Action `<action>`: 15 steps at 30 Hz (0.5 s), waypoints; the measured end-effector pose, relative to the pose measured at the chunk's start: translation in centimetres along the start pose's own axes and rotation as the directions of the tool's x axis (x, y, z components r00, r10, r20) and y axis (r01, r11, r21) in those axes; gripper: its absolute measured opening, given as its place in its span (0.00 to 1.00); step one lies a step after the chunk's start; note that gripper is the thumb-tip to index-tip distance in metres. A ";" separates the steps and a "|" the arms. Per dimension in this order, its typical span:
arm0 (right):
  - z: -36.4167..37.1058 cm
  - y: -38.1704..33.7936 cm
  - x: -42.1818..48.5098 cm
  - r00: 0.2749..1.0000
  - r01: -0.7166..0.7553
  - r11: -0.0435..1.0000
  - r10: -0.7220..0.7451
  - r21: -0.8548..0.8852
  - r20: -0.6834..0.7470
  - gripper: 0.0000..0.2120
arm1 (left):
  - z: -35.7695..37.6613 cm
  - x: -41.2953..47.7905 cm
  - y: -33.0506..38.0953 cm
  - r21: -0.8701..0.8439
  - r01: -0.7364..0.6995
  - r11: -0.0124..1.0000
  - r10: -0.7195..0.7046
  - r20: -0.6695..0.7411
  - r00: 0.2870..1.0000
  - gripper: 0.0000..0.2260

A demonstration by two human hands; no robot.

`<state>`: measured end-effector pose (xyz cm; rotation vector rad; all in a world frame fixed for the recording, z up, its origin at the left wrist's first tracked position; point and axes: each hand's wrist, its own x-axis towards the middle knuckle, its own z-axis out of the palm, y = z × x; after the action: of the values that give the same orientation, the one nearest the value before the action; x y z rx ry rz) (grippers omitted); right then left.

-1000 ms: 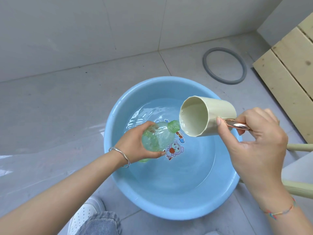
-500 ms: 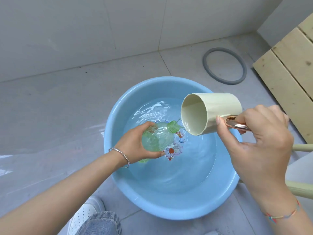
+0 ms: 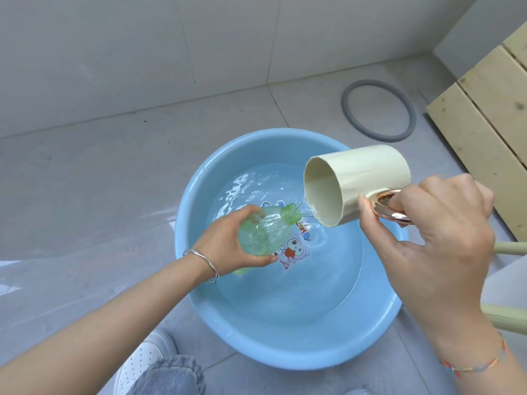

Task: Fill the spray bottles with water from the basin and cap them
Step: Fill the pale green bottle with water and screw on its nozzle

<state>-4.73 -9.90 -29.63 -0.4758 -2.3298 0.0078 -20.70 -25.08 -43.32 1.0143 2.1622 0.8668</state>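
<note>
Basin mouth half blocked.
Cup and bottle crowd far side; near water open; grey floor left clear.

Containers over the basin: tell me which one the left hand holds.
The green bottle, clear and narrow-necked, sits in the left hand. The cream cup, wide-mouthed with a shiny handle, is in the right hand.

A home washroom or utility corner: grey floor tiles meet a pale tiled wall. A blue basin of water sits on the floor, near a rubber ring and wooden slats.
</note>
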 end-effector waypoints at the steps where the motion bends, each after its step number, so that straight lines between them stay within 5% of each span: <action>1: 0.0 0.0 0.0 1.000 0.009 1.000 -0.009 0.000 -0.003 0.15 | 0.0 0.0 0.0 0.000 0.001 1.000 -0.001 0.001 1.000 0.34; 15: 0.5 -0.2 -0.2 0.973 0.222 0.975 -0.223 -0.012 -0.059 0.13 | 0.1 0.0 0.1 -0.027 0.007 1.000 -0.007 0.021 1.000 0.36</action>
<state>-5.05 -10.07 -30.09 -0.2122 -2.3115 -0.1187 -20.53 -25.00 -43.31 0.9977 2.1300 0.8766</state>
